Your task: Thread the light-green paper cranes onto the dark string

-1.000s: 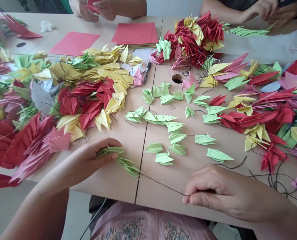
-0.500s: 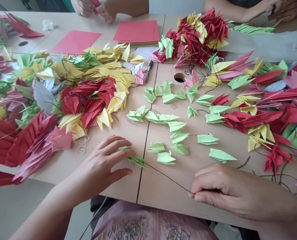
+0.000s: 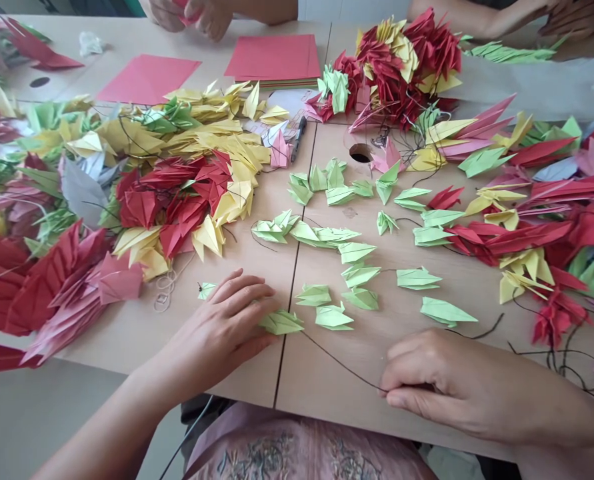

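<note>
One pen; one black cord, pinched in right grip near front edge of surface. Covering green origami with left grip; cannot tell if closed.

The left hand lies over a row of folded papers on the near side of the table. From this row, a thread runs right, to the right hand. Farther away, loose folded papers lie between a left heap and a right heap. Behind the left heap there is a flat sheet, and right of it a stack of sheets. A pen lies on the near side of the stack, left of a hole.
</note>
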`<action>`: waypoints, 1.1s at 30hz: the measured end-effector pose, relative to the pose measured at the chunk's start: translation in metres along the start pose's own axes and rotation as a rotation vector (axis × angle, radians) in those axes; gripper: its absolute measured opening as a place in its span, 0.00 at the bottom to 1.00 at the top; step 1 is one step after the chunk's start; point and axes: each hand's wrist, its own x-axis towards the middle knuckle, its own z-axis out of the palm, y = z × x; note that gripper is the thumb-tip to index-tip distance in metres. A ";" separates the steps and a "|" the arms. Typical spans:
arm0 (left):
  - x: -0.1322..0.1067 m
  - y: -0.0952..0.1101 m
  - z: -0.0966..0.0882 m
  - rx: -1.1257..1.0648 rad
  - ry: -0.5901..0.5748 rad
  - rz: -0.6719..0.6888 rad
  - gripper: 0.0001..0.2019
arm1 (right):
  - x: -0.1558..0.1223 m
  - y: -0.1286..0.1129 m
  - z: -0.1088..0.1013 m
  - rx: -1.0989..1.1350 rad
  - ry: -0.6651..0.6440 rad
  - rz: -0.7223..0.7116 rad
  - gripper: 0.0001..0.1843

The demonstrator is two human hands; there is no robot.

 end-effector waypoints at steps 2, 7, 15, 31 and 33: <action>0.002 0.001 -0.001 -0.019 -0.020 0.003 0.12 | 0.000 -0.001 0.000 -0.007 -0.003 -0.003 0.16; 0.003 0.003 0.001 -0.013 -0.074 -0.036 0.13 | 0.003 -0.001 0.000 -0.016 -0.001 0.002 0.16; -0.019 -0.019 -0.025 0.044 0.002 -0.229 0.27 | 0.001 0.001 0.000 -0.063 -0.022 0.034 0.18; -0.033 -0.041 -0.040 0.010 -0.102 -0.379 0.16 | 0.006 0.004 0.002 -0.050 -0.061 0.107 0.21; -0.031 -0.037 -0.039 0.018 -0.105 -0.361 0.20 | 0.006 0.004 0.002 -0.046 -0.055 0.107 0.20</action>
